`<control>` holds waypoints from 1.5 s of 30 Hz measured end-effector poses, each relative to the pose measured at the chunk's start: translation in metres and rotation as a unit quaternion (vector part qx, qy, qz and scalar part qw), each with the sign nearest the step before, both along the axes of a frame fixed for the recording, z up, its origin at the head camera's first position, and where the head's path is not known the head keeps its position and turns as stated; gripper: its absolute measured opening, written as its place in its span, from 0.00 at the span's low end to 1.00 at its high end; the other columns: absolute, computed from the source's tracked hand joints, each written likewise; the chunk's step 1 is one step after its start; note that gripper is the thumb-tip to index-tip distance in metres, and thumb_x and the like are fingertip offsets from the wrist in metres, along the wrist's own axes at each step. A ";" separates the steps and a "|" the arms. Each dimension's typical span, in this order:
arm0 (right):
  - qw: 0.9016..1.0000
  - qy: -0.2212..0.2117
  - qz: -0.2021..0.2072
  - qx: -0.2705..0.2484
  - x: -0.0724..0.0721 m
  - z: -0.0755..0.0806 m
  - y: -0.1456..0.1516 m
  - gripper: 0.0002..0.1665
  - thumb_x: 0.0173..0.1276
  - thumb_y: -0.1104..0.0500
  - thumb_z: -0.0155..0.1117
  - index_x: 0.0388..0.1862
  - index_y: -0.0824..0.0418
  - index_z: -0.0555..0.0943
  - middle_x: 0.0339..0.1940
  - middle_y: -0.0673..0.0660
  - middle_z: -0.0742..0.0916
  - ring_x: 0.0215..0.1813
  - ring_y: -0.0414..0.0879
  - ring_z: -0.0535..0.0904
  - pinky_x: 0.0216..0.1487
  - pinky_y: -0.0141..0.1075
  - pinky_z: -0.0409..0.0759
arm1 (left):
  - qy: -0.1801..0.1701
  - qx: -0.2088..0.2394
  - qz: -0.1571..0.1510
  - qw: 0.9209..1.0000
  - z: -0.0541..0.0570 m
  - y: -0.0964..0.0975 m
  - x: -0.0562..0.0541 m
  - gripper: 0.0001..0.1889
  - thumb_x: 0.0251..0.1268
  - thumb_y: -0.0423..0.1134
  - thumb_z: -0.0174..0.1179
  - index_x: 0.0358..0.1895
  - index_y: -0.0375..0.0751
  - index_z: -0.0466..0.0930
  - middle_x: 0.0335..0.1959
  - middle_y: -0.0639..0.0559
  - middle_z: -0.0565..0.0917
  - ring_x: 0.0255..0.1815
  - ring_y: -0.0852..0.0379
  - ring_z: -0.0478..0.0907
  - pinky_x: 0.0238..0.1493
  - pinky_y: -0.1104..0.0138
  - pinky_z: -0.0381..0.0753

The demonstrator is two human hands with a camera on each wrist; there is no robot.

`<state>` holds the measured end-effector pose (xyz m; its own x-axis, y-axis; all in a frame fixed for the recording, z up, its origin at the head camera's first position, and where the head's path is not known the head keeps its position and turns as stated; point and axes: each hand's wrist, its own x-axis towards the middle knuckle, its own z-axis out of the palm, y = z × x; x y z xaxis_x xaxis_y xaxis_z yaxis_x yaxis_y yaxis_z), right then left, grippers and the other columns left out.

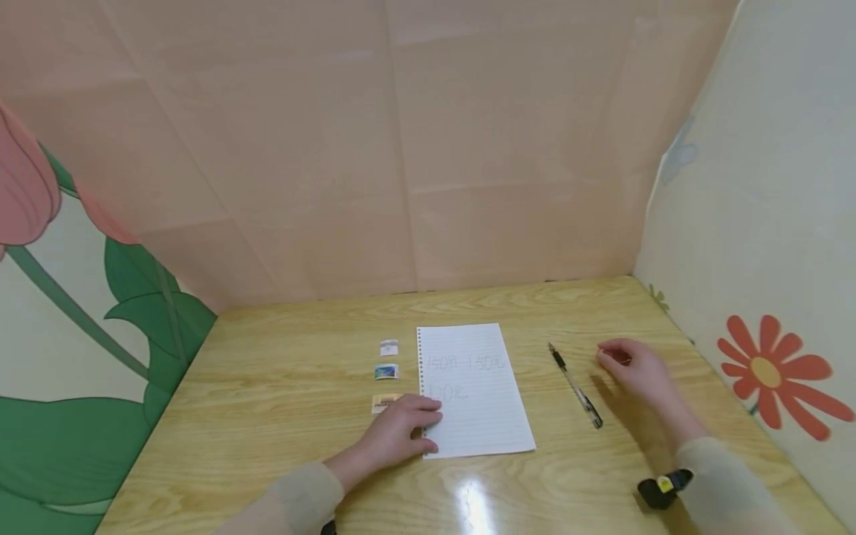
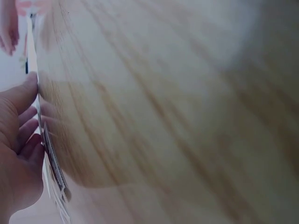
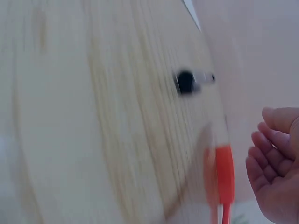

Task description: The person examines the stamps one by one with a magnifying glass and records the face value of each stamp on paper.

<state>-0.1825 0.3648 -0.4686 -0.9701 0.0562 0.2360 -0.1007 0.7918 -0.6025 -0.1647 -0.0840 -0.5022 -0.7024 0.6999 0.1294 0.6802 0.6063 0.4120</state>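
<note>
My left hand rests on the left edge of a lined sheet of paper with faint handwriting, its fingers relaxed. Just beyond the fingers lies a tan stamp-like slip, partly covered by the hand. A blue slip and a pale one continue the column. On the right, my right hand hovers over the table with loosely bent fingers and nothing visible in them. Beside it in the right wrist view is a red object with a thin stem; its kind is unclear, and the hand mostly hides it in the head view.
A black-capped clear pen lies between the paper and the right hand. The wooden table meets a pinkish back wall, with flower-printed panels at both sides.
</note>
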 end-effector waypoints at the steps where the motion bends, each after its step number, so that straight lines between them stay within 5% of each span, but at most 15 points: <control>1: 1.000 0.004 0.009 0.005 -0.001 0.000 -0.005 0.16 0.69 0.60 0.66 0.49 0.71 0.82 0.39 0.63 0.86 0.38 0.50 0.79 0.33 0.33 0.77 | -0.001 0.000 0.000 1.000 0.000 0.000 0.000 0.28 0.55 0.49 0.72 0.60 0.43 0.81 0.65 0.54 0.77 0.65 0.53 0.72 0.69 0.60 0.68; 10: 0.998 0.038 0.052 0.010 -0.009 -0.011 -0.033 0.15 0.64 0.63 0.71 0.47 0.71 0.84 0.35 0.60 0.88 0.37 0.51 0.83 0.37 0.36 0.81 | -0.016 -0.004 0.005 1.000 0.002 -0.001 0.001 0.28 0.55 0.49 0.72 0.60 0.44 0.81 0.66 0.55 0.76 0.67 0.54 0.70 0.70 0.60 0.66; 15: 0.998 0.012 0.066 0.004 -0.010 -0.016 -0.039 0.18 0.65 0.62 0.70 0.50 0.73 0.82 0.37 0.61 0.88 0.38 0.54 0.84 0.38 0.40 0.82 | -0.013 -0.004 0.004 1.000 0.002 -0.001 0.001 0.28 0.56 0.49 0.72 0.60 0.43 0.81 0.65 0.54 0.77 0.66 0.54 0.71 0.70 0.61 0.66; 22: 0.997 -0.021 0.068 0.005 -0.012 -0.024 -0.042 0.22 0.64 0.61 0.71 0.51 0.74 0.81 0.36 0.60 0.87 0.38 0.52 0.83 0.39 0.43 0.82 | -0.017 -0.009 0.008 1.000 0.002 -0.002 0.001 0.28 0.56 0.49 0.72 0.60 0.44 0.81 0.65 0.54 0.77 0.66 0.54 0.71 0.70 0.61 0.66; 29: 0.998 -0.016 0.066 0.009 -0.014 -0.029 -0.042 0.23 0.63 0.60 0.72 0.52 0.74 0.81 0.35 0.58 0.87 0.36 0.49 0.81 0.38 0.41 0.80 | -0.015 -0.007 0.005 1.000 0.002 -0.003 0.001 0.28 0.56 0.48 0.72 0.60 0.44 0.81 0.65 0.54 0.77 0.66 0.54 0.71 0.70 0.61 0.66; 37: 0.997 -0.034 0.066 0.029 -0.013 -0.029 -0.044 0.28 0.64 0.58 0.72 0.57 0.75 0.78 0.38 0.61 0.85 0.38 0.53 0.80 0.41 0.50 0.81 | 0.003 0.006 -0.007 1.000 0.002 -0.004 0.002 0.27 0.56 0.48 0.72 0.59 0.42 0.82 0.64 0.52 0.78 0.65 0.52 0.72 0.69 0.60 0.67; 45: 0.996 -0.014 0.061 0.063 -0.012 -0.027 -0.046 0.24 0.61 0.59 0.74 0.51 0.73 0.82 0.32 0.55 0.83 0.35 0.49 0.77 0.37 0.46 0.77 | -0.012 -0.009 -0.002 1.000 0.004 -0.001 0.002 0.27 0.58 0.49 0.71 0.60 0.44 0.81 0.66 0.55 0.76 0.67 0.54 0.70 0.70 0.61 0.65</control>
<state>-0.1948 0.3184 -0.4958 -0.9743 -0.0916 0.2058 -0.1857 0.8438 -0.5035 -0.1627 -0.0851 -0.4982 -0.7022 0.7050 0.0999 0.6728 0.6109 0.4173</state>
